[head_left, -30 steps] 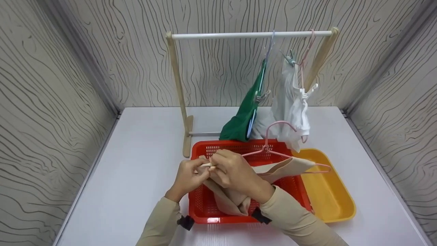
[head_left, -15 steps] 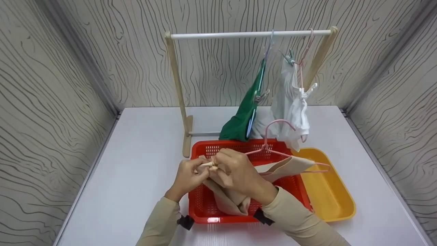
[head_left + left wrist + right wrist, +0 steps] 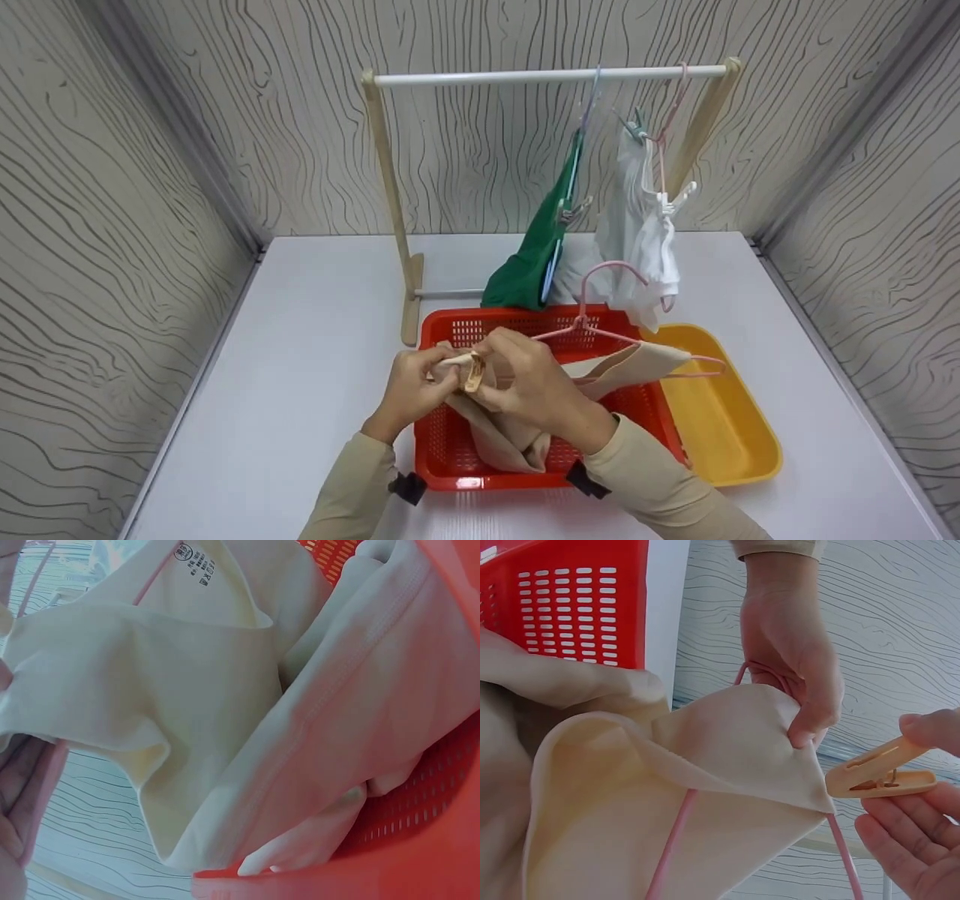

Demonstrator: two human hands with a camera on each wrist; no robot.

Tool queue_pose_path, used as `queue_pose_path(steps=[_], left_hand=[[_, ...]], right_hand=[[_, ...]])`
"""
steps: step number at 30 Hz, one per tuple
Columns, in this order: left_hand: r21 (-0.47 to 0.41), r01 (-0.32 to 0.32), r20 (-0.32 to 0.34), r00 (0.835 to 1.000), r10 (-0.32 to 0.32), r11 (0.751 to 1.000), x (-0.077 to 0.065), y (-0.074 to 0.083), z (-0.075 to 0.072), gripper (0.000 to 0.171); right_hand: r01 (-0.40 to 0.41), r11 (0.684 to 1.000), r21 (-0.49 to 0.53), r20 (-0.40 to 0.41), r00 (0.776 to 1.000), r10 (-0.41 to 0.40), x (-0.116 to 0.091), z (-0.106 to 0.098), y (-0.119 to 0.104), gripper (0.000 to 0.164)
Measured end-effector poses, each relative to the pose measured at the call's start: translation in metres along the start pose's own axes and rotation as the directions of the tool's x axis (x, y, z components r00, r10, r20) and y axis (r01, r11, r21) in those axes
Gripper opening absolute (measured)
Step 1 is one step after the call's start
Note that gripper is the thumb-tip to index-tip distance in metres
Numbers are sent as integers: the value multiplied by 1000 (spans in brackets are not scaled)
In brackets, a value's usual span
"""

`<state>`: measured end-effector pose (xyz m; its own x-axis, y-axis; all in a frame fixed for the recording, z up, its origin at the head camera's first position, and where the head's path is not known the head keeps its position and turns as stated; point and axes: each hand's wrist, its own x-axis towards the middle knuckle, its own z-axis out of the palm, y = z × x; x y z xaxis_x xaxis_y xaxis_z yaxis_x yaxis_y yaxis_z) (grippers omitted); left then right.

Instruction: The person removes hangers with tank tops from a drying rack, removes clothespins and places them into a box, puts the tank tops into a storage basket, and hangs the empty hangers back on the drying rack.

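Note:
A beige garment (image 3: 600,371) with a printed label inside its neckline is draped over a pink hanger (image 3: 581,324), partly down in the red basket (image 3: 450,480). My left hand (image 3: 414,386) pinches the garment's edge together with the hanger's left end. Between the thumb and fingers of my right hand (image 3: 536,382) is a pale orange clothespin (image 3: 885,771). In the right wrist view the clothespin's nose meets the cloth corner beside the left fingertips. The left wrist view shows the label and the folds hanging over the basket.
A yellow tray (image 3: 724,420) sits to the right, against the basket. Behind stands a drying rack with a white rail (image 3: 480,78). Green clothing (image 3: 532,247) and white clothing (image 3: 645,225) hang from it on hangers with clothespins.
My right hand's fingers have spread a little and shifted slightly right. The clothespin, mostly hidden before, now shows between them. The left hand has kept its place.

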<state>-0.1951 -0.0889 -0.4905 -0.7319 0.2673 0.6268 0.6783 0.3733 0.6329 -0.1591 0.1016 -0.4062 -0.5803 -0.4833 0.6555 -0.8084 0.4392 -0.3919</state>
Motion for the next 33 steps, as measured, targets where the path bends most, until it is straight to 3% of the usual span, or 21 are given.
queue_pose_path(steps=[13, 19, 27, 33], left_hand=[[-6, 28, -29, 999, -29, 1000, 0, 0, -2, 11], [-11, 74, -22, 997, -74, 997, 0, 1, -3, 12], [-28, 77, -24, 997, -78, 997, -1, 0, -4, 13], [-12, 68, -24, 997, -69, 998, 0, 1, -5, 12]], right_hand=[[-61, 998, 7, 50, 997, 60, -19, -8, 5, 34], [-102, 995, 5, 54, 993, 101, -28, -11, 9, 34], [-146, 989, 4, 45, 988, 146, -38, -13, 14, 34], [-239, 971, 11, 66, 969, 237, -45, -17, 15, 34]])
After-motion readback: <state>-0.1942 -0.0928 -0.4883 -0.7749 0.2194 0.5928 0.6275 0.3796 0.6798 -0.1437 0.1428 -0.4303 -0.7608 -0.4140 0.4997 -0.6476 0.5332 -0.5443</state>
